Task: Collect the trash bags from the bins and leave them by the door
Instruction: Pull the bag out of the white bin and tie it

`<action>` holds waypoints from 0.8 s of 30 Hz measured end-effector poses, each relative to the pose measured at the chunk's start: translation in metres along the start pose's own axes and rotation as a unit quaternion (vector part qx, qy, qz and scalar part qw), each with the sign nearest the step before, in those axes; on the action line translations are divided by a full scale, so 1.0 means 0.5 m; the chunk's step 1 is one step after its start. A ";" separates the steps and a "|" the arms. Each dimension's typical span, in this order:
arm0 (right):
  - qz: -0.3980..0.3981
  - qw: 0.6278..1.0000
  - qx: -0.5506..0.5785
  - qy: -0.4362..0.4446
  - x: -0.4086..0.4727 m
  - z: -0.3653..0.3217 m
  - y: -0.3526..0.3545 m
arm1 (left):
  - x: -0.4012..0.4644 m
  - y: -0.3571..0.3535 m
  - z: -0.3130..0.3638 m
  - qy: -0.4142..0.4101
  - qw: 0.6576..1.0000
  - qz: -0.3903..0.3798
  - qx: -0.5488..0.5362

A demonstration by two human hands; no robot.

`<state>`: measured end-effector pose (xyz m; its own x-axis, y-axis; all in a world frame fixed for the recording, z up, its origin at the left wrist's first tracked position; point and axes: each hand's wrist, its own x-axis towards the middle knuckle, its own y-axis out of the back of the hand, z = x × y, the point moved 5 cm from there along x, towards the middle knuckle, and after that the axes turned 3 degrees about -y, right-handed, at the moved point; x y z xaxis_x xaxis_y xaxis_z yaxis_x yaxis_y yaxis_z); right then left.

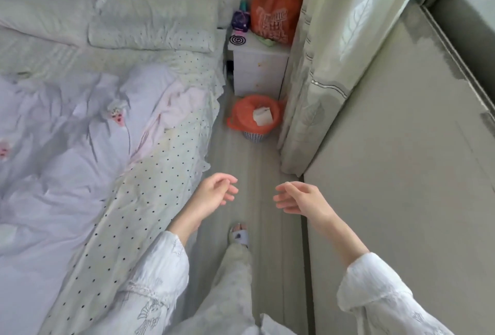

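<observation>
**Orange-lined bin ahead, both hands bare**

Toward twelve o'clock from the hands, well apart from them, an orange trash bag [255, 116] lines a small bin [254, 137] standing on the floor [249, 163]. Its rim is folded over the top of the bin, and only the bin's dotted white base shows beneath. Inside the bag lies a white crumpled piece, paper or tissue [263, 116], near the centre of the opening.

Just beyond the bin, at its twelve o'clock, stands a white nightstand [257, 72]. On that surface a second orange bag [276, 5] with white printing stands upright, its handles up and its mouth partly open; what it holds cannot be made out. At its nine o'clock sit a small purple item [240, 21] and a black spiral disc [237, 39].

A pale curtain [321, 72] hangs at the bin's three o'clock, touching or nearly touching the bag. The bed [80, 125], with polka-dot sheet and rumpled lavender quilt, fills the nine o'clock side.

Left hand [214, 195] and right hand [301, 198] hover over the floor, fingers loosely curled and relaxed, holding nothing. A slippered foot [238, 235] shows at their six o'clock.
</observation>
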<state>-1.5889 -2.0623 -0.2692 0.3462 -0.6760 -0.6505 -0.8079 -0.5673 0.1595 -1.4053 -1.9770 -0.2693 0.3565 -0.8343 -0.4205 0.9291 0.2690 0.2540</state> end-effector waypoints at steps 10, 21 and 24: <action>0.009 0.999 0.019 -0.028 0.357 -0.271 0.069 | 0.435 0.071 0.180 0.028 0.999 -0.026 0.014; 0.005 0.992 -0.003 -0.128 0.853 -0.366 0.095 | 0.865 0.067 0.103 0.157 0.987 -0.004 0.018; 0.017 0.988 -0.046 -0.147 1.013 -0.375 0.102 | 0.983 0.055 0.068 0.190 0.982 0.002 -0.003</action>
<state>-1.3655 -2.5219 -0.4515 0.1560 -0.5366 -0.8293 -0.7656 -0.5962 0.2418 -1.2077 -2.3962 -0.4394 0.3699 -0.5941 -0.7143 0.9279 0.2754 0.2515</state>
